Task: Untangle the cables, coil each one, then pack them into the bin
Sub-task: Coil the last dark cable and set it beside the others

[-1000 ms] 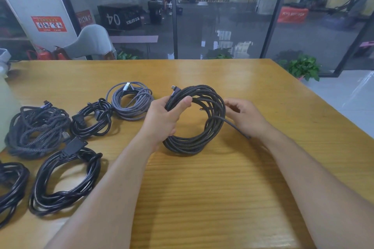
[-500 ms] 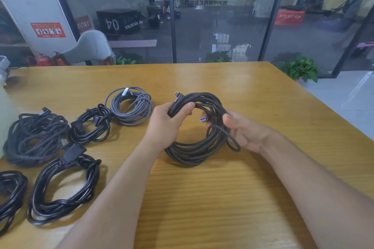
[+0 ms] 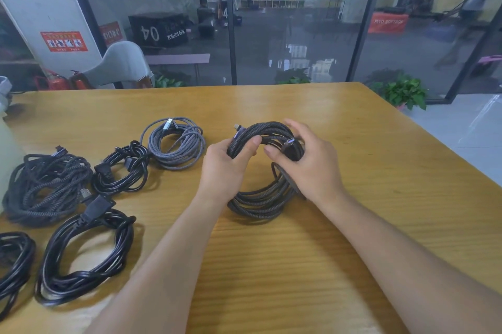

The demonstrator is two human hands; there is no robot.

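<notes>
Now both hands, left hand (image 3: pixel 225 168) and right hand (image 3: pixel 312 168), clasp the braided coil (image 3: pixel 260 197).

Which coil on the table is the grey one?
The grey braided coil, farthest back in the group left of the left hand, silver plug on top. The other coils are black or dark.

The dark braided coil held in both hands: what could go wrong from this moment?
1. The left hand grips only one side of the dark braided coil; the lower loops hang loose and may spread or slip.
2. The right hand holds the connector end against the loops; if released untucked, the coil could unwind.
3. The grey coil lies close by and could be snagged.
</notes>
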